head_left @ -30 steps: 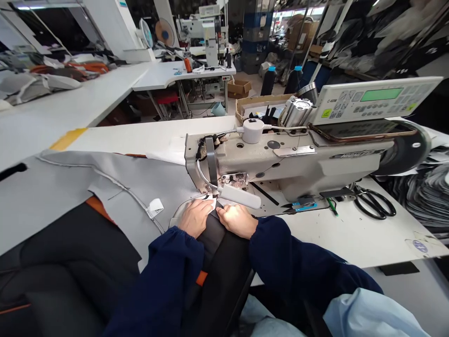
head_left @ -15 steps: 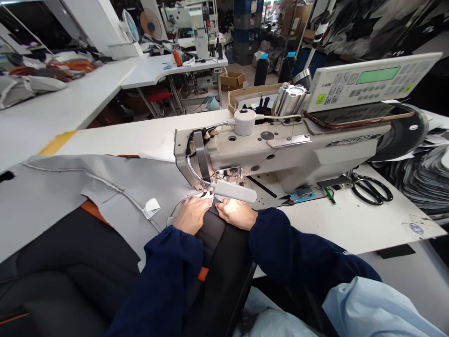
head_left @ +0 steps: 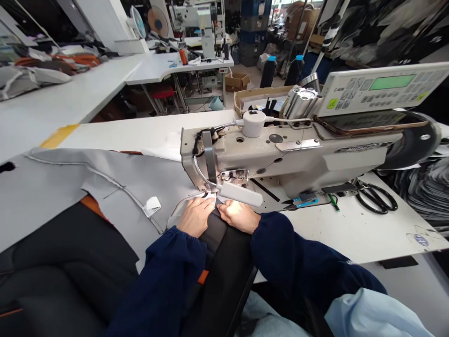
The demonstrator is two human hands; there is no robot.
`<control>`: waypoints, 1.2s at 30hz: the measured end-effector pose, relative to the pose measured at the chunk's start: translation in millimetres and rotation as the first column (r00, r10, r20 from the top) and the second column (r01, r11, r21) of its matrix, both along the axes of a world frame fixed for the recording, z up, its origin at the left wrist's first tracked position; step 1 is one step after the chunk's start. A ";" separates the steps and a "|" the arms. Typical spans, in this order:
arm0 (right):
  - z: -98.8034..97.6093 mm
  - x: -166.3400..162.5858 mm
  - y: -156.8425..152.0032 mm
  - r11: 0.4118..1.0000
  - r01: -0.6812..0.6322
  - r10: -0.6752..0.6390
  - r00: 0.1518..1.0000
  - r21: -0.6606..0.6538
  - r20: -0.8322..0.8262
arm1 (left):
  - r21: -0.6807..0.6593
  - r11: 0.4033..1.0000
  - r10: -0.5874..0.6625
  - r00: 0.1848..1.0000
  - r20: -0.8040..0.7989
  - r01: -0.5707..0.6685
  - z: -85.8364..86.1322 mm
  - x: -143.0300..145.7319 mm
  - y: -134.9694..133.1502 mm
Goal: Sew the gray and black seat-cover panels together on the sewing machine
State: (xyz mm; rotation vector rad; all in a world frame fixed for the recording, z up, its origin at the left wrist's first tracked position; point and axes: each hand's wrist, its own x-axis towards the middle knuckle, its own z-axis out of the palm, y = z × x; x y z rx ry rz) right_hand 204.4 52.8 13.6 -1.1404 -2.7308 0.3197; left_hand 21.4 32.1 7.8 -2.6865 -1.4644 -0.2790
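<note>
While fingers (head_left: 201,206) press, upholstery fabric (head_left: 140,182) beneath

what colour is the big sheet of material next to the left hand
Light grey, shown best in the head view, where the sheet lies beside the left hand.

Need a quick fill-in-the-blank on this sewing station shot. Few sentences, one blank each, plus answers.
The left hand and right hand come out of ____ sleeves.
The tag lies on ____ material.
The control panel above the sewing machine has a ____ screen.
The ____-handled scissors lie on the table.

Answers: navy; grey; green; black
</note>
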 end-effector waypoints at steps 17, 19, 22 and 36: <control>-7.2 -1.0 -0.3 0.998 -0.018 0.018 1.000 0.053 -0.008 | -0.029 0.999 -0.019 1.000 -0.008 0.019 3.5 -0.2 2.2; -8.7 -0.3 0.7 0.997 -0.024 0.027 0.999 0.074 -0.043 | -0.041 0.999 -0.024 0.999 -0.025 0.023 4.4 0.3 2.0; -10.1 0.5 3.4 0.995 -0.021 0.030 0.996 0.100 -0.089 | -0.064 0.998 -0.021 0.999 -0.036 0.019 6.3 2.6 1.1; -12.2 1.7 6.3 0.996 -0.005 0.014 0.994 0.089 -0.105 | -0.140 0.990 0.002 0.995 0.100 0.012 12.9 -4.3 8.4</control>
